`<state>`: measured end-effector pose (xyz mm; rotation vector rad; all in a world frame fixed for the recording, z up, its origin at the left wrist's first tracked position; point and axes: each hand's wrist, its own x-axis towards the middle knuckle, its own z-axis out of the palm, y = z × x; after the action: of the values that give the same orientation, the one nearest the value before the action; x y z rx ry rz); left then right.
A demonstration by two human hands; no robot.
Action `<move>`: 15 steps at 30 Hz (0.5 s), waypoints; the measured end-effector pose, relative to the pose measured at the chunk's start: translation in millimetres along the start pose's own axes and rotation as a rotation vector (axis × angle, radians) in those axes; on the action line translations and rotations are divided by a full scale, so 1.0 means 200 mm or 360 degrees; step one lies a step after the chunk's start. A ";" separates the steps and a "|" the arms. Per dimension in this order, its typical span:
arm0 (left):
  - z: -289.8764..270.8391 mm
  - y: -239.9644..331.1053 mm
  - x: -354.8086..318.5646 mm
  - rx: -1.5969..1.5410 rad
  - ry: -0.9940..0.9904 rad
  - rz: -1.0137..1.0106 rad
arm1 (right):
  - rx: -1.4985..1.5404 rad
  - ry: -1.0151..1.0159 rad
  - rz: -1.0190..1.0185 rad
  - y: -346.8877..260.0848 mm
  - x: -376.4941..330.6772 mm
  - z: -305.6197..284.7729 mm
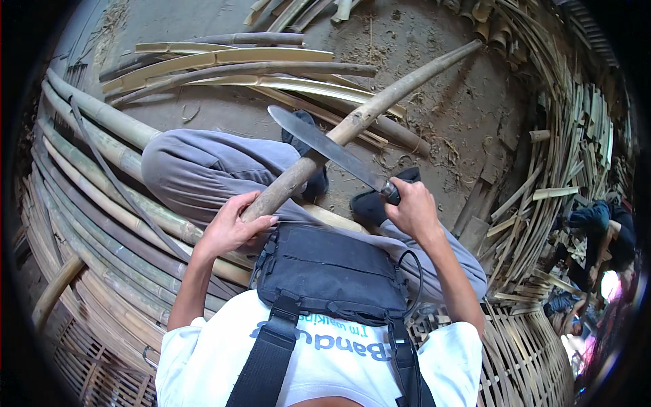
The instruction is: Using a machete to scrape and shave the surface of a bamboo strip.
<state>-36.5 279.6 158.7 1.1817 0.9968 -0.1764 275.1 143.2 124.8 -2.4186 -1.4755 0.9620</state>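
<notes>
My left hand [232,227] is wrapped round the near end of a long brown wooden pole [388,94], which slants away to the far right. In my right hand [412,209] is the dark handle of a machete [346,159]. Its wide blade lies across the pole, tip pointing to the far left. Whether the edge touches the wood or passes just above it, I cannot tell. The pole runs between my legs in grey trousers [196,166]. A black bag [332,264] hangs at my waist.
Long bamboo poles [102,203] are stacked on my left. Split bamboo lengths [224,64] lie on the dirt floor [434,81] ahead. Heaped bamboo strips [576,156] line the right side, near a woven bamboo basket [522,353]. Another person [603,237] is at the far right.
</notes>
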 end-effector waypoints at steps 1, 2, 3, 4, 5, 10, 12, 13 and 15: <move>0.02 -0.01 0.01 0.0031 0.0038 0.0039 | -0.0178 -0.0099 -0.0013 0.01 0.00 -0.03; 0.03 -0.02 0.02 0.0061 0.0076 0.0079 | -0.0074 -0.0114 0.0030 0.07 0.01 -0.05; 0.03 -0.04 0.04 0.0061 0.0065 0.0082 | -0.0020 -0.0086 0.0095 0.13 0.05 -0.06; 0.03 -0.05 0.05 0.0195 0.0034 0.0123 | -0.0068 -0.0067 0.0140 0.16 0.07 -0.07; 0.03 -0.06 0.07 0.0323 0.0011 0.0164 | -0.0119 -0.0053 0.0174 0.16 0.10 -0.09; 0.02 -0.02 0.11 0.0434 -0.0085 0.0139 | -0.0262 -0.0084 0.0047 0.09 0.01 0.02; 0.04 -0.10 0.12 0.0525 0.0007 0.0249 | -0.0138 0.0023 0.0087 0.19 0.07 0.03; 0.04 -0.12 0.13 0.0618 0.0091 0.0365 | -0.0025 0.0029 0.0193 0.26 0.11 0.04; 0.04 -0.04 0.13 0.0600 0.0056 0.0202 | -0.0099 0.0102 0.0168 0.24 0.12 0.05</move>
<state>-21.8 278.8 135.0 1.5920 0.9403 -0.2507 312.5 137.7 84.9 -2.5690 -1.3893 0.8616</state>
